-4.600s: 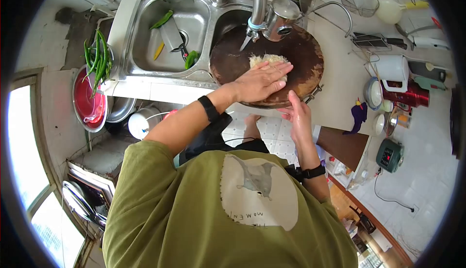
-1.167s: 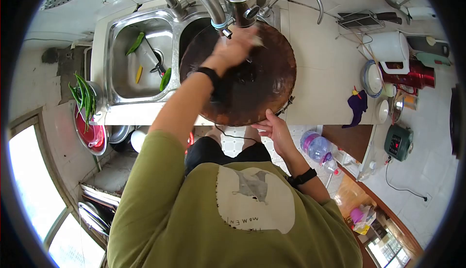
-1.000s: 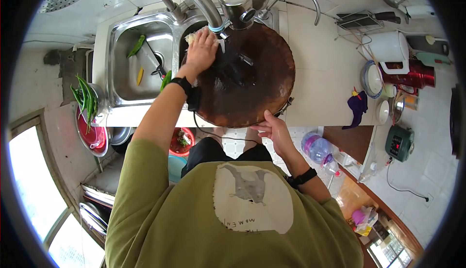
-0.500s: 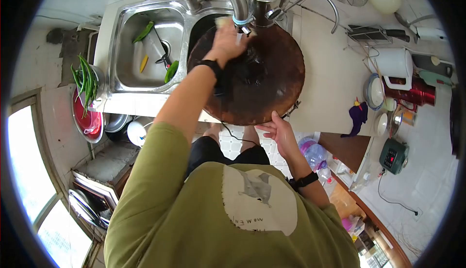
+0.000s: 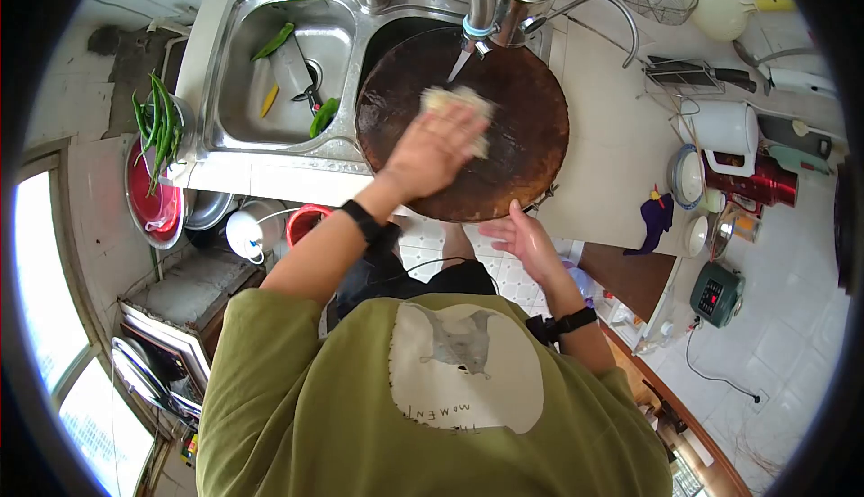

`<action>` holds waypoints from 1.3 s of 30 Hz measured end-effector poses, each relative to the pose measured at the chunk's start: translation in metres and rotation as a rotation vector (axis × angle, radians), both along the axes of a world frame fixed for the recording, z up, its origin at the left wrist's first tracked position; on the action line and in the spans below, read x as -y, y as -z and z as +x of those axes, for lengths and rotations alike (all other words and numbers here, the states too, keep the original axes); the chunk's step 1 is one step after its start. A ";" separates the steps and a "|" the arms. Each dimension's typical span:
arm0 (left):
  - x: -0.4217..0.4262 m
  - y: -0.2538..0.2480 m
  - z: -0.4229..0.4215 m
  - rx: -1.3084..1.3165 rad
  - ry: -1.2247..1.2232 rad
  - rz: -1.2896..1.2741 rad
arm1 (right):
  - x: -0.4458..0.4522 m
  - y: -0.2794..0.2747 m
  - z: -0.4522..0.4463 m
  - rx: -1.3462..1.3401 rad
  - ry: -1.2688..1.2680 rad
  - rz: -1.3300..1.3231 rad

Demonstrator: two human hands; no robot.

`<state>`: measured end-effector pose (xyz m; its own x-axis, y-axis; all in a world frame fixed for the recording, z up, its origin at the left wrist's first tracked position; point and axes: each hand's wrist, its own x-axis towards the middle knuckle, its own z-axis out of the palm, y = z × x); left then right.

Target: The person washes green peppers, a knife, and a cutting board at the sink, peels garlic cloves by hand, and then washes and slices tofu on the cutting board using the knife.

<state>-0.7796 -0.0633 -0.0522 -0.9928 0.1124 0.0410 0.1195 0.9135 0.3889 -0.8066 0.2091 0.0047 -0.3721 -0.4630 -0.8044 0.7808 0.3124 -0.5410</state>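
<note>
A dark brown round cutting board [image 5: 526, 128], wet on top, lies over the right sink basin. My left hand [image 5: 441, 146] presses a pale yellow cloth [image 5: 481, 144] onto its upper face, fingers laid over the cloth. Water runs from the curved faucet [image 5: 479, 11] onto the board just beyond the cloth. At the near edge, my right hand [image 5: 526, 243] holds the rim, its thumb at the edge and its fingers lower down, partly under the board. The underside of the board is hidden.
In the left sink basin [image 5: 243, 92] lie green peppers [image 5: 324, 117], a yellow pepper [image 5: 269, 101] and a knife [image 5: 290, 67]. Green beans [image 5: 162, 128] stand in a container at the left. On the right counter are a purple cloth [image 5: 655, 222] and bowls [image 5: 696, 236].
My left hand has moved the cloth from the board's far left edge near the faucet toward its middle. My right hand stays at the near rim.
</note>
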 end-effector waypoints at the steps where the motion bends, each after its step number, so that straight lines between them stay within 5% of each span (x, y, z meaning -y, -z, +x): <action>1: 0.023 0.008 0.003 0.066 -0.095 0.063 | -0.004 -0.013 -0.011 -0.002 0.000 0.000; 3: 0.045 0.021 0.008 0.027 -0.210 0.077 | -0.018 -0.038 -0.049 0.052 -0.596 0.226; 5: 0.045 0.018 0.008 0.053 -0.227 0.097 | -0.036 -0.038 -0.092 -0.258 -0.528 0.429; 9: 0.042 0.017 0.007 0.047 -0.251 0.085 | -0.031 0.014 -0.184 -0.630 -0.038 0.403; 12: 0.044 0.019 0.007 0.052 -0.247 0.084 | 0.015 0.045 -0.226 -0.373 -0.142 0.206; 17: 0.064 0.047 -0.049 -0.002 -0.306 0.085 | 0.039 0.074 -0.203 -0.029 0.222 -0.165; 22: 0.009 0.043 -0.135 0.098 -0.162 0.076 | 0.027 0.057 -0.121 -0.210 0.600 -0.155; 23: -0.015 0.034 -0.134 -0.092 -0.091 0.078 | 0.028 0.055 -0.104 -0.272 0.740 -0.139; 26: -0.075 0.000 -0.077 -0.126 0.183 0.105 | 0.032 0.063 -0.063 -0.279 0.963 -0.172; 29: -0.065 -0.020 0.003 -0.035 0.232 0.416 | 0.053 0.042 -0.038 -0.366 0.944 -0.118; 35: 0.046 -0.010 0.099 0.053 0.039 0.137 | 0.056 0.033 -0.032 -0.293 0.962 -0.046; 39: 0.088 0.032 0.051 -0.101 -0.161 0.081 | 0.036 0.045 -0.038 -0.372 0.772 0.039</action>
